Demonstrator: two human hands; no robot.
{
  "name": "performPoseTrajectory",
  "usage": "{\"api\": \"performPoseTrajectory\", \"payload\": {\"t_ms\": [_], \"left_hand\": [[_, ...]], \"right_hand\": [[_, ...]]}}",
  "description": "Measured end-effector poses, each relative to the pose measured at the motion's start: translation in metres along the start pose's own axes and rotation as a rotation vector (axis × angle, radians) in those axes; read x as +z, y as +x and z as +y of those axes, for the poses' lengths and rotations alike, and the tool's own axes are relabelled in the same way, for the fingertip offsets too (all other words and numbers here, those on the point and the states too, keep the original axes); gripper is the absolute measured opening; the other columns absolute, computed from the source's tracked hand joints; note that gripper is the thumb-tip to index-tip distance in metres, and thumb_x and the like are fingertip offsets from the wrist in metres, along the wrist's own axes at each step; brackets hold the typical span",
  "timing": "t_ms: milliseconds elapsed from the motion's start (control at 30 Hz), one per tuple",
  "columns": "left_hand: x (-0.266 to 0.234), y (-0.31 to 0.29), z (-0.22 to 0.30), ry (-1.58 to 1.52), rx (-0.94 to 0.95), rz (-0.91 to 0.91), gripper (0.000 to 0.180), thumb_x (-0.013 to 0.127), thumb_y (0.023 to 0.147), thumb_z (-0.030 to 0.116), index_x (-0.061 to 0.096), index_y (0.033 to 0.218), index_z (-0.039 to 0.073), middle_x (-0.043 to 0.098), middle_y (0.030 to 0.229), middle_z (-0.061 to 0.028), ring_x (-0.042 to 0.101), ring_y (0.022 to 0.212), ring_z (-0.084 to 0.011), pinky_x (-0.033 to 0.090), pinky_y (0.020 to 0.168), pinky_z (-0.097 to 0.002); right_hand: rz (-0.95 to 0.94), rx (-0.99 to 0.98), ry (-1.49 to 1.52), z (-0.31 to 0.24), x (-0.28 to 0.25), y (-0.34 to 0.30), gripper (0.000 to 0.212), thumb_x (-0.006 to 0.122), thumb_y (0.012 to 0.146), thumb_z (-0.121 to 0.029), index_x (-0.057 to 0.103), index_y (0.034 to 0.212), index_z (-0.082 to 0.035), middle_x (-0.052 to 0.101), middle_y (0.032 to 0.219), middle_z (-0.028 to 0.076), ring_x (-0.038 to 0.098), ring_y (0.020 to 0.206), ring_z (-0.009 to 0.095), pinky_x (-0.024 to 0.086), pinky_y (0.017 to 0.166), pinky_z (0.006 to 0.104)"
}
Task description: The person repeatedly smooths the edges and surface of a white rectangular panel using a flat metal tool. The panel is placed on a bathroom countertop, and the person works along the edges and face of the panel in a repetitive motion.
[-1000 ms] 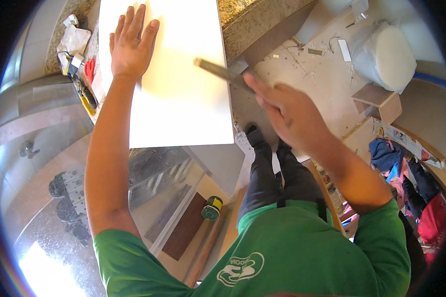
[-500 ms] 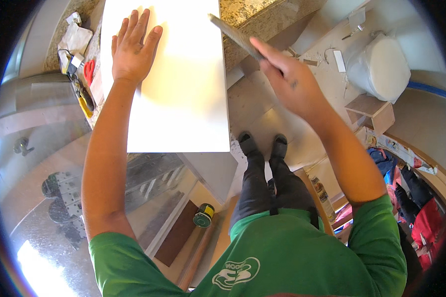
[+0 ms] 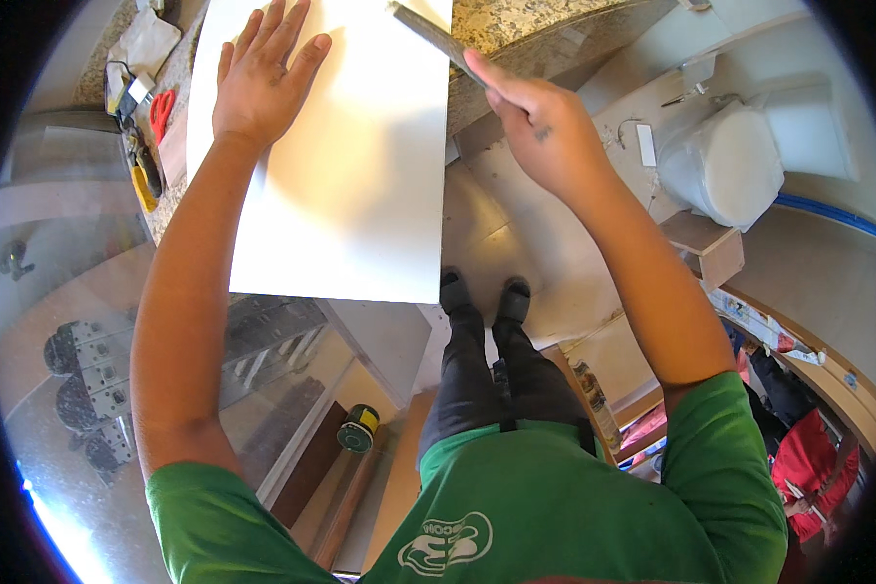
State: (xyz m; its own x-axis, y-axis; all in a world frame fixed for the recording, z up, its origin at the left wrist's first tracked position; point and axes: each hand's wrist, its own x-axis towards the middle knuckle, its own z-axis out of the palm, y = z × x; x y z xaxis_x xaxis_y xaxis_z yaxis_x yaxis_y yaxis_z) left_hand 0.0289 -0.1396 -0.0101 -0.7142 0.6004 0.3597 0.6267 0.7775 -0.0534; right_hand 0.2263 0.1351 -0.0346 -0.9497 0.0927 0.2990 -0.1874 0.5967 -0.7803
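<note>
A white board (image 3: 350, 224) lies on the granite counter, its near end sticking out toward me. My left hand (image 3: 260, 92) rests flat on its upper left part, fingers stretched and slightly spread. In my right hand (image 3: 545, 127) is a long, flat grey file (image 3: 436, 41), gripped near its lower end with the fingers wrapped round it. The file crosses the board's right edge at a slant, and its far tip is over the white face. Whether the file touches the edge, I cannot tell.
Left of the board lie red-handled scissors (image 3: 163, 117), a yellow-and-black tool (image 3: 146, 185) and a white adapter (image 3: 141, 89). A wrapped toilet (image 3: 735, 170) and a small wooden box (image 3: 706, 248) are at right. A can (image 3: 358, 428) stands below the board.
My right hand has pushed the file up and left, so more of it reaches over the board. The left hand stays flat on the board. The whole view has shifted slightly.
</note>
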Motion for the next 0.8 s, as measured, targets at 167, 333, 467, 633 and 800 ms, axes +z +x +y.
{"api": "performPoseTrajectory", "payload": {"t_ms": [167, 333, 467, 633, 800], "left_hand": [[0.001, 0.001, 0.0, 0.025, -0.007, -0.008, 0.067, 0.04, 0.103, 0.067, 0.041, 0.159, 0.03, 0.032, 0.168, -0.0023, 0.024, 0.157, -0.0253, 0.013, 0.128, -0.0495], [0.004, -0.001, -0.001, 0.023, -0.019, -0.012, 0.067, 0.039, 0.103, 0.067, 0.041, 0.159, 0.03, 0.032, 0.168, -0.0024, 0.024, 0.157, -0.0248, 0.013, 0.128, -0.0492], [0.003, 0.0, -0.001, 0.046, -0.016, -0.006, 0.067, 0.04, 0.103, 0.067, 0.041, 0.159, 0.029, 0.032, 0.168, -0.0022, 0.023, 0.157, -0.0247, 0.012, 0.128, -0.049], [0.002, 0.0, 0.0, 0.034, -0.03, -0.004, 0.068, 0.039, 0.103, 0.068, 0.041, 0.159, 0.029, 0.032, 0.168, -0.0017, 0.023, 0.157, -0.0245, 0.012, 0.128, -0.0489], [0.005, -0.001, 0.001, 0.078, -0.035, 0.004, 0.067, 0.038, 0.103, 0.068, 0.04, 0.159, 0.031, 0.031, 0.169, -0.0011, 0.022, 0.158, -0.0232, 0.012, 0.129, -0.0484]], "right_hand": [[-0.033, 0.044, -0.022, -0.01, -0.016, -0.03, 0.051, 0.061, 0.097, -0.005, 0.062, 0.143, -0.027, 0.061, 0.076, 0.017, 0.062, 0.067, 0.033, 0.05, 0.065, 0.0428], [-0.025, 0.075, 0.038, -0.014, -0.018, -0.045, 0.051, 0.062, 0.096, -0.005, 0.065, 0.14, -0.03, 0.064, 0.079, 0.019, 0.063, 0.067, 0.033, 0.051, 0.065, 0.0427], [-0.007, 0.03, -0.096, 0.001, -0.004, 0.005, 0.055, 0.059, 0.097, -0.001, 0.063, 0.142, -0.031, 0.064, 0.08, 0.015, 0.062, 0.068, 0.026, 0.05, 0.066, 0.0376], [-0.097, 0.123, -0.045, -0.018, -0.019, -0.031, 0.053, 0.054, 0.1, 0.0, 0.062, 0.144, -0.028, 0.064, 0.083, 0.006, 0.057, 0.07, 0.015, 0.048, 0.071, 0.0269], [-0.046, 0.104, 0.026, -0.019, -0.013, -0.009, 0.047, 0.059, 0.098, -0.009, 0.064, 0.14, -0.03, 0.072, 0.09, 0.021, 0.069, 0.075, 0.036, 0.054, 0.07, 0.0401]]}}
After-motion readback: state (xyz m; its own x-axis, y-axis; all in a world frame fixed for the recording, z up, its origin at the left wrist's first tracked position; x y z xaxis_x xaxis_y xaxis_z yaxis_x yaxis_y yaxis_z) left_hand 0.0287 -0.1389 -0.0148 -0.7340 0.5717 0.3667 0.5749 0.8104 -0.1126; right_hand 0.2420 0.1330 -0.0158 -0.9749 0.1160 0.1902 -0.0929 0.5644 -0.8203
